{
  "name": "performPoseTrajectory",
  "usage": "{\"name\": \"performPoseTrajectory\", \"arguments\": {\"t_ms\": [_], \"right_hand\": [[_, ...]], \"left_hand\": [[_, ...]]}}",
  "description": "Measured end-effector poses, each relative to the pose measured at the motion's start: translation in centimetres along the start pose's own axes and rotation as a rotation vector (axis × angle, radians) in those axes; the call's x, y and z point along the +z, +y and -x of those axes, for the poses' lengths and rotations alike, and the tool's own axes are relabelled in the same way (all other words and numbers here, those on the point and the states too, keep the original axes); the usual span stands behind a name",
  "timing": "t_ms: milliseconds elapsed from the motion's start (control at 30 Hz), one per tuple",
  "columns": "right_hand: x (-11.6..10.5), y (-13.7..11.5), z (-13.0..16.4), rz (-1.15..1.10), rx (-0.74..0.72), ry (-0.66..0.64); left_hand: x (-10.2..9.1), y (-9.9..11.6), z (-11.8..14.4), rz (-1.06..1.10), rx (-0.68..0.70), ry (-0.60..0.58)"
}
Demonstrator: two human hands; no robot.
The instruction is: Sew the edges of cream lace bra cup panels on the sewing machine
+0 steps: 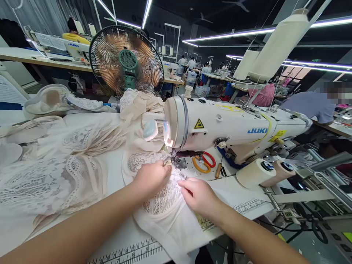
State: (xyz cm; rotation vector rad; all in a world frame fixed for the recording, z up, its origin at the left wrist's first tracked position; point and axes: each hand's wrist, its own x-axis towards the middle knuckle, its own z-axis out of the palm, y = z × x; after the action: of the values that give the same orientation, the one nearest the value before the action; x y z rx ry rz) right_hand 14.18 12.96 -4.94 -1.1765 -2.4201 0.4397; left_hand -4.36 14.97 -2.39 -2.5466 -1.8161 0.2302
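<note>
1. While pressed flat on the cream lace garment piece (162,200), left hand (152,178) with fingers curled down, fingertips just beside the metal presser foot (175,161); grip closed onto the fabric, not around anything.
2. Right hand (198,194) on the near right of the same lace piece, thumb and forefinger pinching its edge close to the needle area.
3. Lace piece lying on the white bench (242,198), partly under the presser foot, with its near end draped over the printed ruler strip (132,253) on the bench's near edge.
4. White Juki sewing machine (233,126) stretching to the right, lamp lit at its head.
5. Orange- and red-handled scissors (204,162) beneath the machine arm, beside a small wooden-handled tool (218,171).
6. Cream thread cone (254,173) lying on its side to the right.
7. Heap of pale lace fabric (71,154) at left; round black-caged standing fan (126,60) far behind it.
</note>
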Motion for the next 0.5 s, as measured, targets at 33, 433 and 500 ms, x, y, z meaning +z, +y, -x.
{"name": "performPoseTrajectory", "arguments": {"t_ms": [33, 433, 500], "right_hand": [[0.0, 0.0, 0.0, 0.004, -0.005, 0.004], [0.5, 0.2, -1.3, 0.235, 0.009, -0.064], [0.4, 0.2, -1.1, 0.262, 0.009, -0.060]], "left_hand": [[0.1, -0.1, -0.1, 0.010, 0.004, 0.006], [0.1, -1.8, -1.7, 0.057, -0.008, 0.090], [0.1, -2.1, -1.0, 0.065, 0.012, 0.126]]}}
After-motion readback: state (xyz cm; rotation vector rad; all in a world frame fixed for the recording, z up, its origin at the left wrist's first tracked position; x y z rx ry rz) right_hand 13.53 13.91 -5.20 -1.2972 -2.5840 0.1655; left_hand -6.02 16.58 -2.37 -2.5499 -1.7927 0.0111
